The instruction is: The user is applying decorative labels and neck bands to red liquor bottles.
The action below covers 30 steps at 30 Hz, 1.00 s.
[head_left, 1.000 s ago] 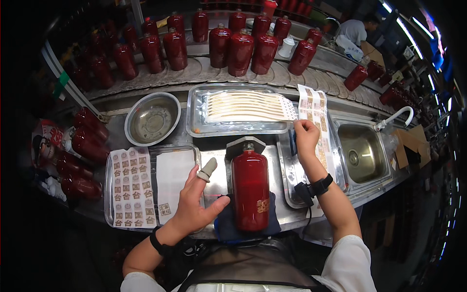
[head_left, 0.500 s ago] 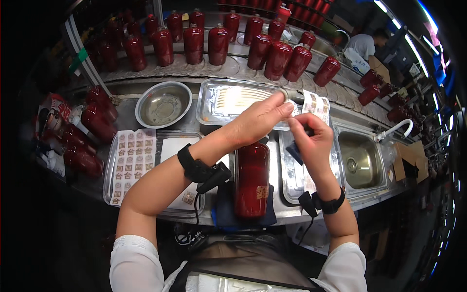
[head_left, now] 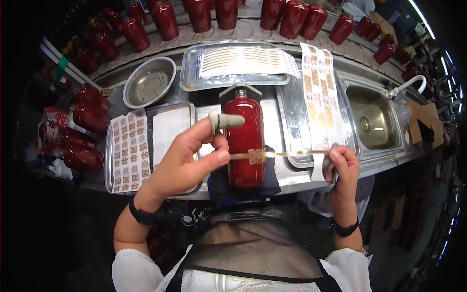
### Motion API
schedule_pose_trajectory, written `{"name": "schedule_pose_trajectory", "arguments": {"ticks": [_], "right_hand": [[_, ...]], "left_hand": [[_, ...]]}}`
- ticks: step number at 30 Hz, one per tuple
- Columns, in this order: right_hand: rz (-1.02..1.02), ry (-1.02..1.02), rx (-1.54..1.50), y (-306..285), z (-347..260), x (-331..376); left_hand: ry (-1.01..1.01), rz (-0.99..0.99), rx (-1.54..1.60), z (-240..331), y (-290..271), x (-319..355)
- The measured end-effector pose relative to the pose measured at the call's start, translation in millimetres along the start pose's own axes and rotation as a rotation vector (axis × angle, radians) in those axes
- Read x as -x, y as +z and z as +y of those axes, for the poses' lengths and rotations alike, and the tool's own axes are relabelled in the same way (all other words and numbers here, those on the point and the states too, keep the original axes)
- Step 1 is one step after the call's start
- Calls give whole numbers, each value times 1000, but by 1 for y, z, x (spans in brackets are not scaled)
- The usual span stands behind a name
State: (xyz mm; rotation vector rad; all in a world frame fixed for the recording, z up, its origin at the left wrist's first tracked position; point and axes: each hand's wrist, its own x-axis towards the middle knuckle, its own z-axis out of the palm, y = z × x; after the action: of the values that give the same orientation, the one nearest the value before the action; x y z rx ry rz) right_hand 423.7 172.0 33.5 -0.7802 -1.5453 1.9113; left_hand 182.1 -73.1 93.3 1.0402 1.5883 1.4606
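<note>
A narrow gold strip label [head_left: 287, 154] is stretched crosswise over a red bottle [head_left: 250, 134], its ends pinched between my hands. My left hand [head_left: 182, 168] grips the left end with the thumb, while its index finger, in a pale finger cot [head_left: 226, 121], points out above the bottle. My right hand [head_left: 345, 170] pinches the right end; a dark piece shows under its fingers, too unclear to name. The bottle's neck points away from me, against a grey angled rest [head_left: 254, 92]. Beneath its base is a dark cloth [head_left: 219, 189]. A gold emblem [head_left: 256, 156] marks the bottle, partly behind the strip.
A tray [head_left: 187, 80] at the back holds a sheet of gold strips. Long label sheets [head_left: 318, 97] lie on the right tray, a square-label sheet [head_left: 130, 151] on the left. Around stand a metal bowl [head_left: 169, 73], a sink [head_left: 372, 131] and several red bottles [head_left: 165, 22].
Both hands have come nearer to me and moved apart, with the gold strip now drawn out between them. The view has tilted, showing the bottle's neck.
</note>
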Motion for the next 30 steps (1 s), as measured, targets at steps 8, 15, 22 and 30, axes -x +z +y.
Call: {"name": "schedule_pose_trajectory", "arguments": {"ticks": [8, 15, 22, 30], "right_hand": [[24, -5, 473, -27, 29, 6], [-639, -443, 539, 72, 4, 36], [-659, 42, 370, 65, 3, 33], [-442, -1, 389, 70, 24, 34]], "left_hand": [[319, -68, -581, -15, 69, 15], [377, -18, -713, -13, 80, 30], [261, 156, -606, -34, 79, 49], [64, 297, -379, -54, 71, 59]]}}
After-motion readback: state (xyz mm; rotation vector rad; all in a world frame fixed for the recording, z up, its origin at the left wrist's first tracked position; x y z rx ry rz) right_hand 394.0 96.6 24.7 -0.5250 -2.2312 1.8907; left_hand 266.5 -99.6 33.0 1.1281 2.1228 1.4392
